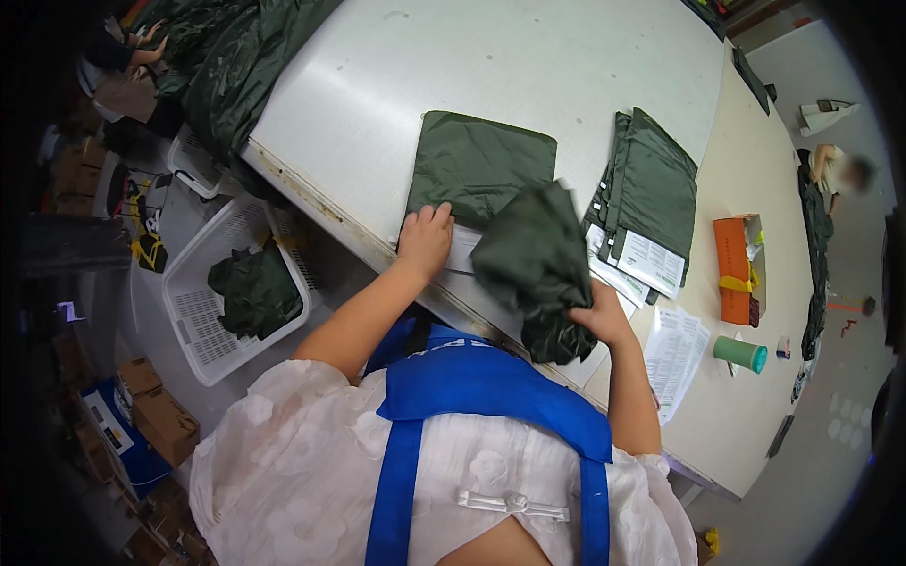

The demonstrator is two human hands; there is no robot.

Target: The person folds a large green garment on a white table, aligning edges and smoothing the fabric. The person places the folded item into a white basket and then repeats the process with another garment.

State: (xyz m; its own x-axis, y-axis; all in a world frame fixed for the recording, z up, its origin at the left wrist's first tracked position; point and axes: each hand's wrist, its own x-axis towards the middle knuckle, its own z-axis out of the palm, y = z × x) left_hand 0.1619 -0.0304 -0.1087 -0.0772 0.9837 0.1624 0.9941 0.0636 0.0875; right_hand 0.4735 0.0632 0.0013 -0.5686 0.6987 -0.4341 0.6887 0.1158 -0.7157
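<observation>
My right hand (601,314) is closed on the right side of the bunched fabric (533,269), over the tabletop (363,123) at its near edge. I judge it light, soft and rather slippery, best gathered by a thick fold. My left hand (427,241) lies with bent fingers on a corner of the flat folded piece (481,170); I can't tell whether it pinches. That piece is squarish, smooth, faintly creased; the bundle is crumpled, dark green, slightly glossy.
</observation>
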